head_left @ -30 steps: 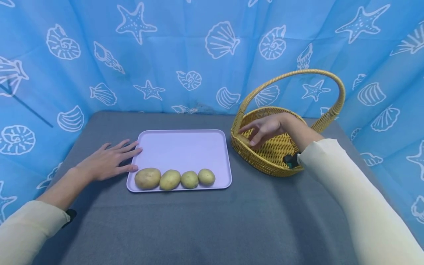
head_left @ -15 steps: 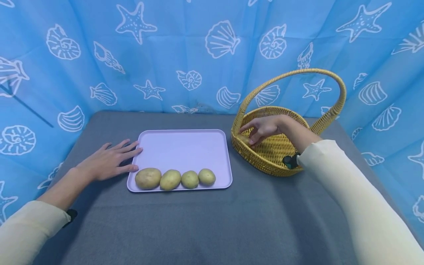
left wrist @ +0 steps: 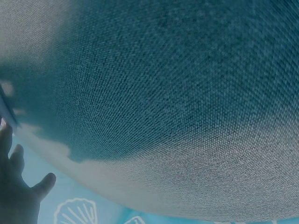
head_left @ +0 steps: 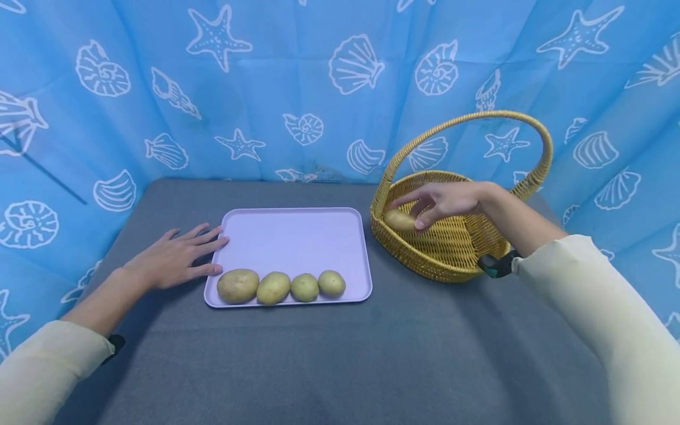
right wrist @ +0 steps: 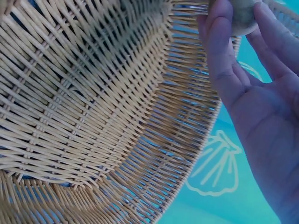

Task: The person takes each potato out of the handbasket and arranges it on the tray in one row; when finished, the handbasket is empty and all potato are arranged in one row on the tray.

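Note:
My right hand [head_left: 446, 199] pinches a yellowish potato [head_left: 399, 221] between thumb and fingers, inside the left end of the wicker basket [head_left: 425, 265]. In the right wrist view the held potato [right wrist: 244, 16] shows at the top edge, partly cut off. At the left, my left hand [head_left: 172, 258] lies with fingers spread, their tips on the left rim of the lilac tray [head_left: 297, 236]. Along the tray's front edge several potatoes stand in a row, from a large potato [head_left: 238, 286] at the left to a small round potato [head_left: 332, 284] at the right.
The basket's tall arched handle [head_left: 478, 115] rises over my right hand. A grey cloth [head_left: 340, 360] covers the table. Behind and at both sides hangs a blue curtain [head_left: 297, 77] with white shells and starfish.
My right hand has drawn slightly right and up with the potato, which now shows more fully above the basket's bottom. My left hand, the tray and the row of potatoes have stayed put.

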`<state>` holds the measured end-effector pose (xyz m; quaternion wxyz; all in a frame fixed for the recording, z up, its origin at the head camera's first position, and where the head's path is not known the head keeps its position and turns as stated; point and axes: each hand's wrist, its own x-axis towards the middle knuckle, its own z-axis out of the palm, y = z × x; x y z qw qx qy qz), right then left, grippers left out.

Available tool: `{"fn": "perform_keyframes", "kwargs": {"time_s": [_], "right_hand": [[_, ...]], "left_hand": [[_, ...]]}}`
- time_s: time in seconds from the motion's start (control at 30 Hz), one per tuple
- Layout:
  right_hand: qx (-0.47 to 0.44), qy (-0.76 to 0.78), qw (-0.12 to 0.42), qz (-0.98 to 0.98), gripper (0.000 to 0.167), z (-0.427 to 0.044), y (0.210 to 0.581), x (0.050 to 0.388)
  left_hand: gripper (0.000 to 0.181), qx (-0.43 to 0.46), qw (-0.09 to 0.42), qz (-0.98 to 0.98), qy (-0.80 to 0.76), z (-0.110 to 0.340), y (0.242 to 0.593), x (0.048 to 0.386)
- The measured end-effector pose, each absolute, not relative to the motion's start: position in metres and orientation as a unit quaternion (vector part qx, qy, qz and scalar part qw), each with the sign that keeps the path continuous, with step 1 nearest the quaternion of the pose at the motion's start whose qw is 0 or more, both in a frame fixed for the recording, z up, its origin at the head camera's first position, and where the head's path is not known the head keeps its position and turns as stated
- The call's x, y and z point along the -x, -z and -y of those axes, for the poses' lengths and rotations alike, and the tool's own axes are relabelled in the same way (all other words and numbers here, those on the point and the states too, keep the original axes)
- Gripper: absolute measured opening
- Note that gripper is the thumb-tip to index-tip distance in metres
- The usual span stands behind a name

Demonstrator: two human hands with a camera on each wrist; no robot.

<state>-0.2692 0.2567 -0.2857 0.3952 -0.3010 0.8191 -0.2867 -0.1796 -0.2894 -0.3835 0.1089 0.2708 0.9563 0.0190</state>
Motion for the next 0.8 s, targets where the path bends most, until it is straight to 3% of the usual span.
{"fn": "perform_keyframes", "kwargs": {"time_s": [0.33,0.53,0.8], "right_hand": [[0.321,0.357,0.393,-0.785,0.065,-0.254,0.273,0.232],[0.327,0.358,0.354,-0.8,0.062,-0.233,0.273,0.209],[0.323,0.409,0.346,-0.78,0.063,-0.202,0.288,0.185]], "left_hand": [[0.077,-0.273,0.105,-0.956,-0.015,0.29,0.383,0.18],[0.076,-0.273,0.103,-0.956,-0.011,0.288,0.382,0.179],[0.075,-0.273,0.102,-0.957,-0.007,0.288,0.382,0.179]]}}
